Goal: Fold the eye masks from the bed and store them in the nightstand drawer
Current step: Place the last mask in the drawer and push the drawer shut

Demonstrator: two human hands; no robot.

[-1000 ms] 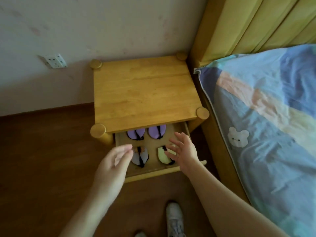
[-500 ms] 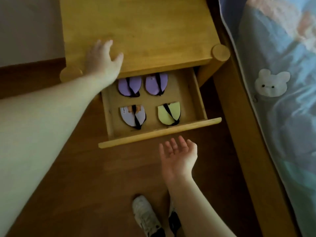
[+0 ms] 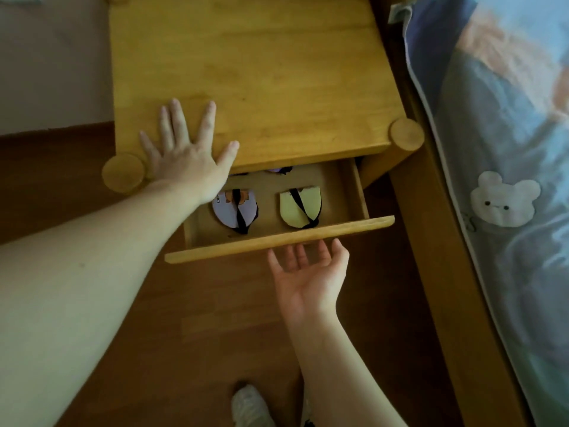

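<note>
Since half a second earlier the wooden nightstand drawer [image 3: 277,238] had slid partly in, hiding the rear folded eye masks [image 3: 278,170]. Left hand [image 3: 184,155] lay flat, fingers spread, on top; right hand [image 3: 308,272], open palm-up, apparently touched the drawer front.

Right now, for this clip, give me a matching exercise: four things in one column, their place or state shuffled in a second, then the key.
Things:
1. left hand
2. right hand
3. yellow eye mask
4. drawer

Places or states:
A. folded, lying in the drawer's right front part
B. flat on the nightstand top, fingers spread
C. partly pulled out
D. palm up, fingers at the underside of the drawer front

Pairs: 1-B, 2-D, 3-A, 4-C
</note>
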